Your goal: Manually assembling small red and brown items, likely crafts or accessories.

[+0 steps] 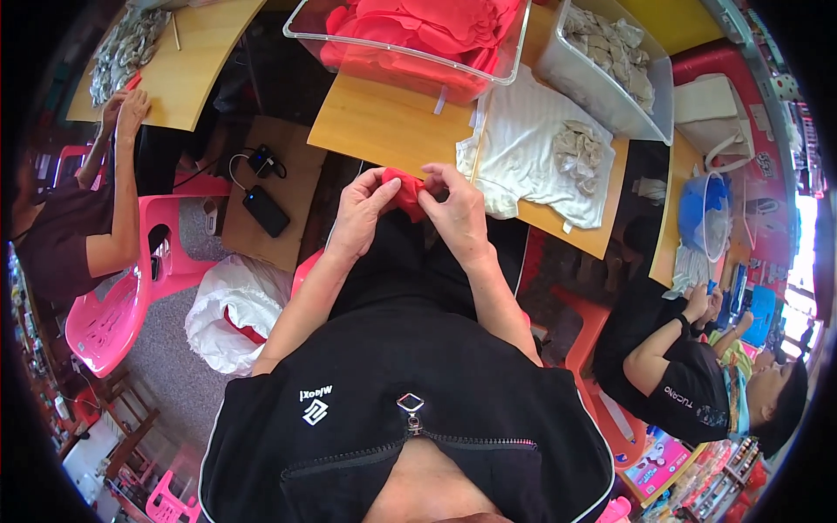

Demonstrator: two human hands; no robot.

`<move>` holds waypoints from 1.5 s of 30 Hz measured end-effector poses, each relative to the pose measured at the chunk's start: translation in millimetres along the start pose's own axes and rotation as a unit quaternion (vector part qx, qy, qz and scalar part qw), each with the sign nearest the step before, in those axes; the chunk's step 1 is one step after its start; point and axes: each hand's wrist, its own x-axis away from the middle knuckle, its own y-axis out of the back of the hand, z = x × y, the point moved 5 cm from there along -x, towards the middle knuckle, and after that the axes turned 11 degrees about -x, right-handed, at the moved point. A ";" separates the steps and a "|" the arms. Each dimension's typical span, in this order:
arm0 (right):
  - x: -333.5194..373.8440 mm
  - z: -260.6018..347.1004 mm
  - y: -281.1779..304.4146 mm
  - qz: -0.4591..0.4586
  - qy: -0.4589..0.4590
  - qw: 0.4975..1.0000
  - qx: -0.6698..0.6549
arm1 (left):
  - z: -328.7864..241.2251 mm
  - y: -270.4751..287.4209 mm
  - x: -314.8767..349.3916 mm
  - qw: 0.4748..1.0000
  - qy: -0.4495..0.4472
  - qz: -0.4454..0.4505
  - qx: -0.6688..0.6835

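Observation:
Between my two hands is a small piece of red fabric (pixel 406 193), bunched up above my lap at the near edge of the table. My left hand (pixel 364 206) pinches its left side with thumb and fingers. On the other side, my right hand (pixel 457 209) grips the fabric by its right edge. Straight ahead on the table stands a clear plastic bin (pixel 384 54) heaped with similar red fabric pieces (pixel 427 24). A white cloth (pixel 523 131), apparently a shirt, is spread to the right, with a clump of beige crumpled pieces (pixel 577 150) on it.
A second clear bin (pixel 610 83) holds beige pieces. Left of me are a black power bank (pixel 266 212) on a brown board, a white sack (pixel 231 314) and a pink chair (pixel 113 322). Co-workers sit at left (pixel 78 235) and right (pixel 680 375), near a blue basket (pixel 704 213).

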 end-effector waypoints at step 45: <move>25.8 -12.4 -4.0 -0.024 -0.133 0.980 -0.144 | -4.9 -2.7 3.6 0.972 -0.078 -0.028 -0.218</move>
